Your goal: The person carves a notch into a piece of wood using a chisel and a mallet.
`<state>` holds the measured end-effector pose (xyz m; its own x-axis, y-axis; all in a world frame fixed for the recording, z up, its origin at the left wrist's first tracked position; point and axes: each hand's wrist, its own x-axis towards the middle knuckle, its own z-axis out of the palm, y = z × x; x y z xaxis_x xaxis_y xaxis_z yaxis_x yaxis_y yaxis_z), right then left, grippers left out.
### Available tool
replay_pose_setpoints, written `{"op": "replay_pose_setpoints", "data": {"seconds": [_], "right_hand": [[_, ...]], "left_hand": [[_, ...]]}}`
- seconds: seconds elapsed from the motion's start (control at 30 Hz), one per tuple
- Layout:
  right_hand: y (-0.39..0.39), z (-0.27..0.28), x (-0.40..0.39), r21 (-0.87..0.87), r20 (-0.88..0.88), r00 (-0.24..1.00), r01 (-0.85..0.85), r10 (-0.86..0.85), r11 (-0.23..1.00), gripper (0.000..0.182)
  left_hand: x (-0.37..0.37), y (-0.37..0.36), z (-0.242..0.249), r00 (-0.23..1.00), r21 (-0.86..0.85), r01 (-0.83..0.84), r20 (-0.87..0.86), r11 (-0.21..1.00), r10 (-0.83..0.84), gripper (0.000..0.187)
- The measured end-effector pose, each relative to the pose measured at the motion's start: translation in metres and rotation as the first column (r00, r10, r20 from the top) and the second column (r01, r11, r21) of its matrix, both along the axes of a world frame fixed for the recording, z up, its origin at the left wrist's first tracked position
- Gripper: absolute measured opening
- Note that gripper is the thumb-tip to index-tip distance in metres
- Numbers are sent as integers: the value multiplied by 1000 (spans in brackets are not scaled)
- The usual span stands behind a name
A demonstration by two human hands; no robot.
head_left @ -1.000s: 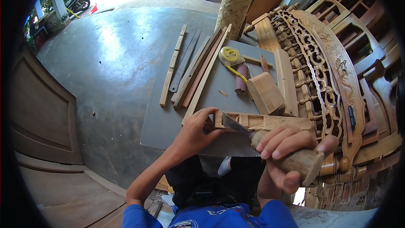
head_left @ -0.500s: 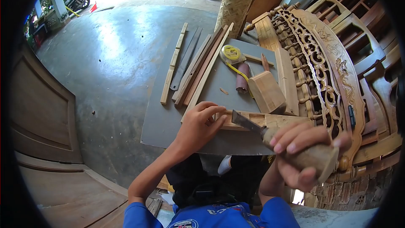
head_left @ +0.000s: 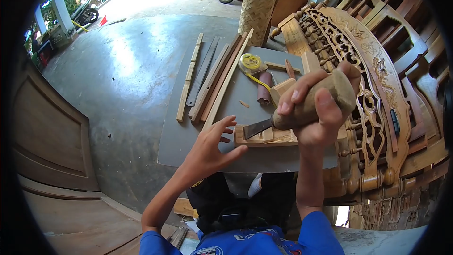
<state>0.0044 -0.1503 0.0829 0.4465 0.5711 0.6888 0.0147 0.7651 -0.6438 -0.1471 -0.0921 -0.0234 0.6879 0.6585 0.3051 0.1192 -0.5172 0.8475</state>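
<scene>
My right hand [head_left: 321,106] is wrapped round the thick wooden handle of a chisel [head_left: 258,129]. The blade points left and down, its tip over the left part of a pale wooden piece [head_left: 278,140] with recesses cut in its upper face. That piece lies along the near edge of the grey board [head_left: 177,146]. Just left of its end, my left hand [head_left: 212,146] has fingers and thumb spread apart and holds nothing. A wooden block [head_left: 283,89] behind the piece is partly hidden by my right hand.
On the board lie a yellow tape measure [head_left: 252,63], a reddish-brown roll [head_left: 264,89], a saw blade [head_left: 202,73] and several wood strips [head_left: 222,80]. Carved wooden furniture [head_left: 373,75] stands close on the right, a panelled wooden door [head_left: 52,127] at the left.
The chisel has swung up and left, its handle higher and the blade now over the piece's left part. My left hand has come off the piece and its fingers have spread.
</scene>
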Motion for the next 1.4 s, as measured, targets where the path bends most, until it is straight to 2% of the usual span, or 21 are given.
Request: {"op": "replay_pose_setpoints", "data": {"seconds": [0.03,0.23,0.33,0.53,0.63,0.73,0.8,0.87,0.93,1.2,1.23,1.33,1.4], "right_hand": [[2,0,0,21,-10,1000,-6,6,1000,41],[7,3,4,-18,-33,999,-32,32,999,37],[8,2,6,-12,-25,999,-33,33,999,37],[8,0,4,6,-10,1000,-14,14,1000,38],[7,-5,4,46,129,991,28,-33,999,40],[8,-5,-4,46,182,979,88,-95,995,39],[18,-4,0,2,252,957,152,-147,988,37],[30,-1,1,-53,212,969,141,-127,989,37],[41,7,-4,-111,50,998,42,-37,993,39],[70,1,13,-284,87,993,105,-83,953,38],[71,1,12,-266,55,994,105,-93,958,36],[87,-7,13,-156,237,951,237,-197,959,37],[87,-9,19,-200,190,966,213,-175,956,40]], "left_hand": [[-2,0,0,999,11,29,-21,1000,-28,62],[3,-1,0,995,65,58,-80,996,-53,64],[6,-1,1,991,123,67,-125,990,-52,63],[8,-1,5,988,116,78,-141,990,-62,55],[9,1,1,990,147,85,-122,986,-68,55],[10,1,2,990,175,81,-126,981,-59,59],[10,1,0,990,201,39,-137,979,-11,65],[12,2,-3,990,215,19,-138,976,11,70],[13,2,-7,991,216,16,-131,976,13,75],[14,5,-7,986,187,16,-167,982,15,80],[15,6,-6,986,191,20,-169,981,12,80],[15,6,-6,981,194,23,-193,981,15,80],[15,5,-3,971,209,17,-237,978,34,80]]}}
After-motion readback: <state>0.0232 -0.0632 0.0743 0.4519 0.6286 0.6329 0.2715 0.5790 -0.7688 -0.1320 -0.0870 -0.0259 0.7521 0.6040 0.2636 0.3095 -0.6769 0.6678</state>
